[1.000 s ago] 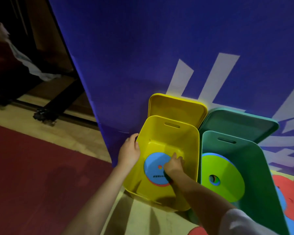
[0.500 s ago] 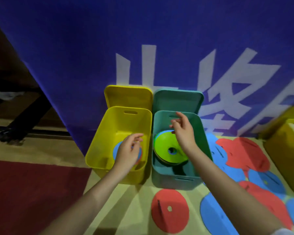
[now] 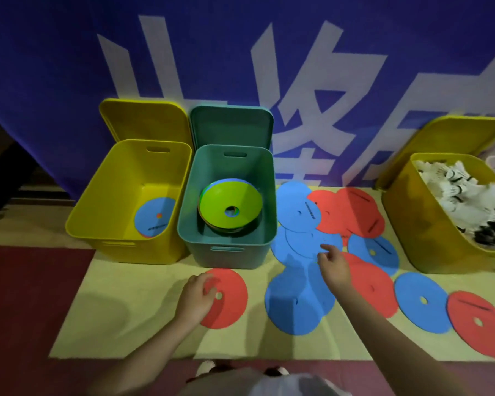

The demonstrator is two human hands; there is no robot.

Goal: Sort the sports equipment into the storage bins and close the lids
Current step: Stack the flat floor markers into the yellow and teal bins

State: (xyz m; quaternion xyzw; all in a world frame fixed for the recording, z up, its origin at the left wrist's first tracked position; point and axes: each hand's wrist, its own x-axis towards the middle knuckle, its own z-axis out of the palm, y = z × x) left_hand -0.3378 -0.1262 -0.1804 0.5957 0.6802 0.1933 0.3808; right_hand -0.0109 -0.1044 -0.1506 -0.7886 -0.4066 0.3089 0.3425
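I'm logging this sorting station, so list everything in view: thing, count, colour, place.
Left bin: one, yellow, far left, lid open; blue flat disc inside.
Middle bin: one, teal, lid open; stacked cones, green on top.
Right bin: one, yellow, lid open; white shuttlecocks inside.
Floor discs: about a dozen, red and blue, on pale mat.
Banner: one, blue, behind.
Hands: left on red disc; right over blue discs.

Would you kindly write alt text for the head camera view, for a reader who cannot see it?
A person's left hand rests on a red disc and the right hand reaches over blue discs scattered on the floor. Behind stand an open yellow bin holding one blue disc, a green bin holding stacked cones, and another yellow bin of shuttlecocks.
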